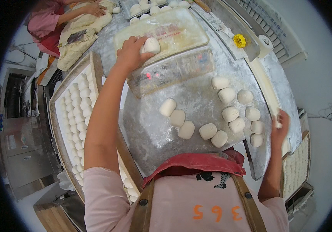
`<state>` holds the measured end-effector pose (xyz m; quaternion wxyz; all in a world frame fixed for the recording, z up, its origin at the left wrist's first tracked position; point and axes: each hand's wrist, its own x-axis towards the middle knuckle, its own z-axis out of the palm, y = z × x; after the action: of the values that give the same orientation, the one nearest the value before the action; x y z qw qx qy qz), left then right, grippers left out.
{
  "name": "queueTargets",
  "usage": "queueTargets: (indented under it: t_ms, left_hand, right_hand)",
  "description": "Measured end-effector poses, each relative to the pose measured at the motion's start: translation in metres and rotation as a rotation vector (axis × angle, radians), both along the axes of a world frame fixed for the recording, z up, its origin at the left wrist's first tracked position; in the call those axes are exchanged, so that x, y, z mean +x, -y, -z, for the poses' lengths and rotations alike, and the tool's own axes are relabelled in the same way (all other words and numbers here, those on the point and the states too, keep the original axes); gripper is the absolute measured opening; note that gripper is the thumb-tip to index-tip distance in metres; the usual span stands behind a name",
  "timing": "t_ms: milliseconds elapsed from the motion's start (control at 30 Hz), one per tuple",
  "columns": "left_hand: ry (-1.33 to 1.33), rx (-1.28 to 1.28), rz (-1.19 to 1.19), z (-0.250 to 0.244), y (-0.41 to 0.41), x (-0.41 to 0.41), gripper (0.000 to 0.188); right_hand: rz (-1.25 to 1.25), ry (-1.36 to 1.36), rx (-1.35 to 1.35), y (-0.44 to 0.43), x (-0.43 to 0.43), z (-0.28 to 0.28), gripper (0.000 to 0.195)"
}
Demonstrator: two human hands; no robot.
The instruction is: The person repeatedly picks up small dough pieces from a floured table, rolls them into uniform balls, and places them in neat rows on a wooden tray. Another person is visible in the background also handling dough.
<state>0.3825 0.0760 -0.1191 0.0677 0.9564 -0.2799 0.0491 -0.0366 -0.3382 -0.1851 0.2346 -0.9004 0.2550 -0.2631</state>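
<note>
My left hand [134, 53] is closed around white dough pieces, one of them a rounded dough piece [152, 45], over the floury lid of a scale [166, 33]. Below that lid is the scale's display under a clear plastic cover [171, 72], with red lights showing through. My right hand [280, 123], slightly blurred, is at the machine's pale conveyor belt [266, 84], its fingers around a small white dough piece [278, 121]. Between my arms, several dough pieces [208, 131] lie on the floury metal table [154, 136], some touching each other.
A long wooden-edged tray [96, 65] with rows of dough pieces stands at the left, another tray [308, 162] at the lower right. Top left, a co-worker's hand [97, 9] rests on a large dough mass [76, 55]. A yellow knob [239, 41] sits on the machine.
</note>
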Motion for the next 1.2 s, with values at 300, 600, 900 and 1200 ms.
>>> queueTargets:
  t_ms: [300,600,900,1200]
  left_hand:
    - [-0.387,-0.162,0.843,0.007,0.017,-0.131,0.09]
    - [-0.439,0.043,0.607,0.078,-0.028,-0.181,0.082]
    - [-0.24,0.134,0.434,0.056,-0.003,-0.244,0.08]
    - [-0.339,0.098,0.402,0.066,-0.009,-0.24,0.073]
  right_hand:
    - [0.454,-0.471,0.001,0.11,-0.143,0.034,0.069]
    - [0.26,-0.629,-0.247,0.133,-0.098,0.052,0.061]
    - [0.013,-0.573,-0.159,0.076,0.034,0.014,0.065]
    - [-0.075,-0.388,-0.109,0.034,0.096,-0.018,0.048]
